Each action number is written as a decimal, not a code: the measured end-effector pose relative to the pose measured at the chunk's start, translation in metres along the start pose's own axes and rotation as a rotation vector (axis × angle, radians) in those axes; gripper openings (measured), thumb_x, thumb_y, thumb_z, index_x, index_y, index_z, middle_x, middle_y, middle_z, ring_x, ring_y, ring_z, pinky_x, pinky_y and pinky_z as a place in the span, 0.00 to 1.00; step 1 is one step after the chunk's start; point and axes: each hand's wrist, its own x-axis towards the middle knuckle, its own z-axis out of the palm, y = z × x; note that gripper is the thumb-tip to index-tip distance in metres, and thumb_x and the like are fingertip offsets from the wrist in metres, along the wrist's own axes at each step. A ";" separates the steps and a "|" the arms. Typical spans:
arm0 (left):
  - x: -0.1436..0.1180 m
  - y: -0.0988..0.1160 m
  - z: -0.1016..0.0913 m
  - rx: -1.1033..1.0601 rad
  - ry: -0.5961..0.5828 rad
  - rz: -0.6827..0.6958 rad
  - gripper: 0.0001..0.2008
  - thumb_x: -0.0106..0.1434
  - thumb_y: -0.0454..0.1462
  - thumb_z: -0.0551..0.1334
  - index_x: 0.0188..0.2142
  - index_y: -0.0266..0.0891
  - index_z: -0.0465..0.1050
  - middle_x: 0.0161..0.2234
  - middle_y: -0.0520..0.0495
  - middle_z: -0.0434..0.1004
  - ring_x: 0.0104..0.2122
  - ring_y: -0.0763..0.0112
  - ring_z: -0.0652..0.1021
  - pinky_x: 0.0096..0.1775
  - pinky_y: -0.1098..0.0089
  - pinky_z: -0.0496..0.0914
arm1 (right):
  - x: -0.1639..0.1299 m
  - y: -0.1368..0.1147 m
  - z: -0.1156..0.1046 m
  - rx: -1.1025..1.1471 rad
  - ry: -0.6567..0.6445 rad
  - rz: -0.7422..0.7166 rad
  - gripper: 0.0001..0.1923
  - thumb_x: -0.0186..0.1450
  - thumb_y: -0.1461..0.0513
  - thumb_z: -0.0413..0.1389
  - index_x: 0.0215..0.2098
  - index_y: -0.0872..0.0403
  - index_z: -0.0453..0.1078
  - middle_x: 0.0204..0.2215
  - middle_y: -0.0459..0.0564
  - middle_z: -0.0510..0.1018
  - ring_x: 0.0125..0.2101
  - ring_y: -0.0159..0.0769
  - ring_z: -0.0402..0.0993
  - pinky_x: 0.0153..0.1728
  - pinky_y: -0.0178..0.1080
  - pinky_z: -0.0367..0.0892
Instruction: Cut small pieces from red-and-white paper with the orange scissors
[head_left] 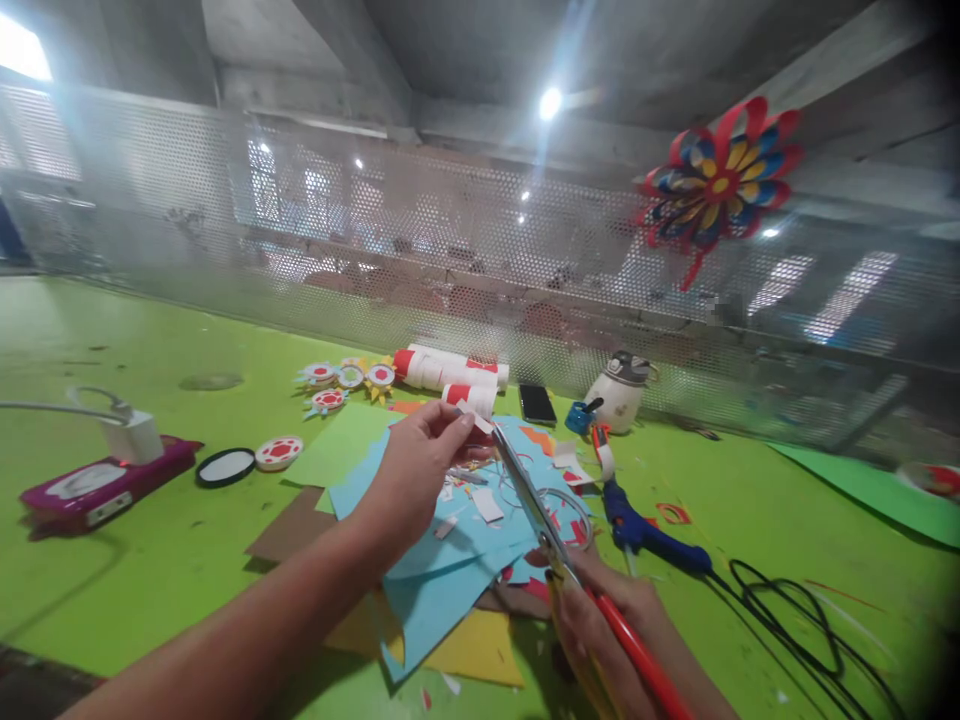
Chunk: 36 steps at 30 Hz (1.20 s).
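Note:
My left hand (416, 475) pinches a small strip of white paper (480, 423) between thumb and fingers above a heap of coloured paper sheets (442, 580). My right hand (607, 625) grips red-handled scissors (536, 505), whose blades point up and left with the tips at the white strip. Blue, yellow, brown and green sheets lie under both hands, strewn with small paper scraps.
On the green table (112, 560) lie a blue glue gun (645, 525) with black cord (795, 610), red-white paper rolls (450, 372), a phone (537, 403), a white pot (621, 393), paper flowers (341, 380), round discs (251, 460) and a magenta power strip (97, 485). A perforated screen (150, 230) carries a paper pinwheel (716, 185).

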 end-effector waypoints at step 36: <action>-0.016 0.000 0.013 0.101 0.094 0.125 0.05 0.58 0.35 0.60 0.29 0.35 0.67 0.27 0.48 0.77 0.27 0.73 0.78 0.35 0.69 0.73 | -0.004 -0.002 0.007 0.064 0.094 -0.088 0.22 0.66 0.49 0.45 0.36 0.55 0.72 0.20 0.47 0.69 0.18 0.31 0.62 0.19 0.32 0.58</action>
